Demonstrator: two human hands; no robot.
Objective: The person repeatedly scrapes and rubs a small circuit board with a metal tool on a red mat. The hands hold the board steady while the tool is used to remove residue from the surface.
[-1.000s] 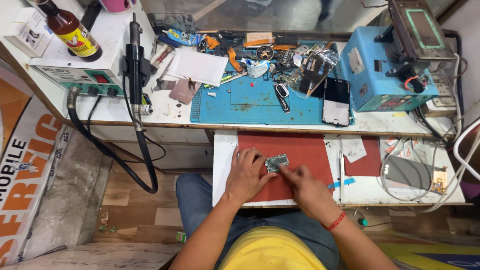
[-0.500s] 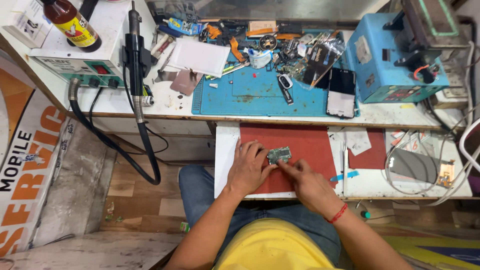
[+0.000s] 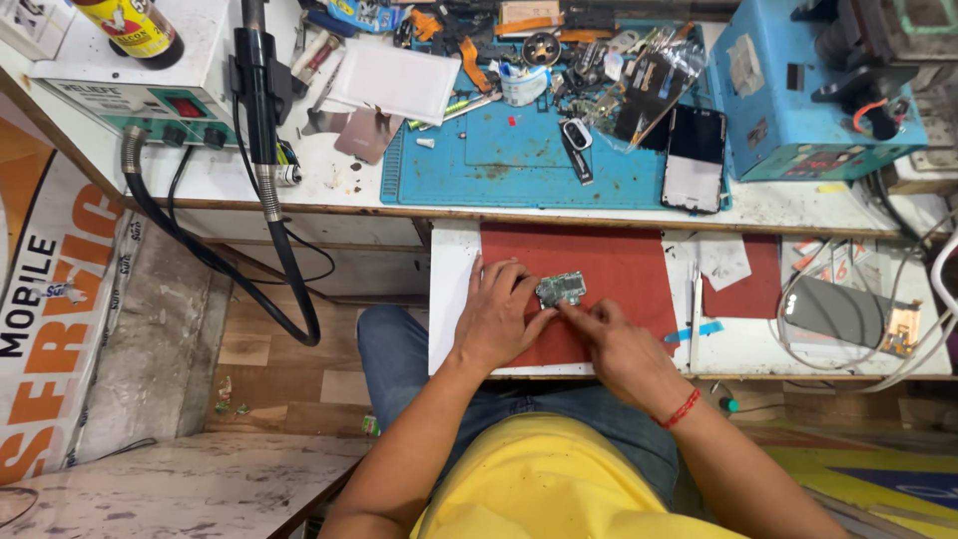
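A small green circuit board [image 3: 561, 289] lies on a red mat [image 3: 619, 269] on a pull-out shelf in front of me. My left hand [image 3: 497, 317] rests flat on the mat, its fingertips holding the board's left edge. My right hand [image 3: 611, 339], with a red thread at the wrist, pinches the board's lower right edge with the fingers drawn together; whether a small tool sits in them I cannot tell.
Above, a blue work mat [image 3: 509, 160] carries a phone [image 3: 695, 158], small parts and tools. A blue machine [image 3: 808, 90] stands at right, a hot-air station [image 3: 140, 80] with hose at left. Another phone and cables [image 3: 848, 314] lie on the shelf's right.
The view has drifted down and left slightly. Both hands stay on the circuit board, with the right fingers shifting a little at its edge.
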